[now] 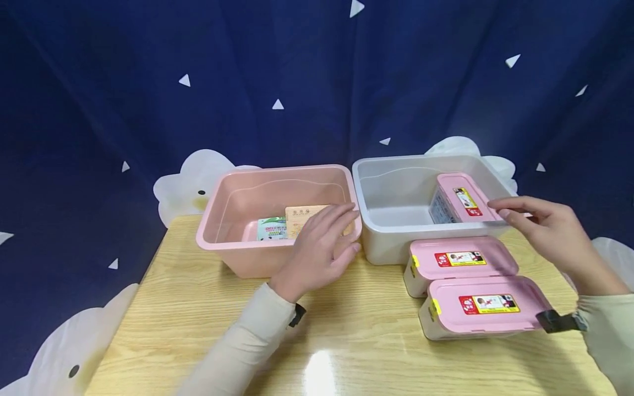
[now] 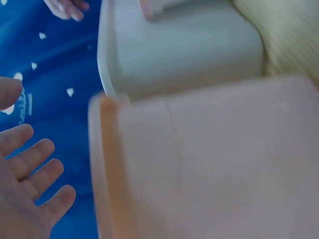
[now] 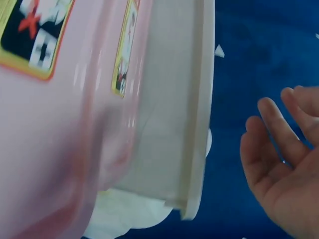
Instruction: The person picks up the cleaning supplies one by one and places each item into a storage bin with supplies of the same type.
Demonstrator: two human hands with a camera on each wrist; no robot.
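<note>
My left hand (image 1: 319, 250) hovers over the front right corner of a pink plastic bin (image 1: 235, 247), fingers extended and holding nothing. Inside that bin lie a green-and-white packet (image 1: 272, 229) and a tan packet (image 1: 298, 220), partly hidden by the hand. At the right rim of a light grey bin (image 1: 391, 228) is my right hand (image 1: 555, 231), its fingers loosely bent; the right wrist view shows nothing in its grasp. Within the grey bin, a pink-lidded box (image 1: 463, 198) leans along the right side, close to my right fingertips; whether they touch the rim cannot be told.
Two more pink-lidded boxes, a rear one (image 1: 465, 257) and a front one (image 1: 487, 302), stand on the wooden table (image 1: 366, 341) before the grey bin. A dark blue curtain (image 1: 317, 77) with white shapes hangs behind. The two bins stand side by side.
</note>
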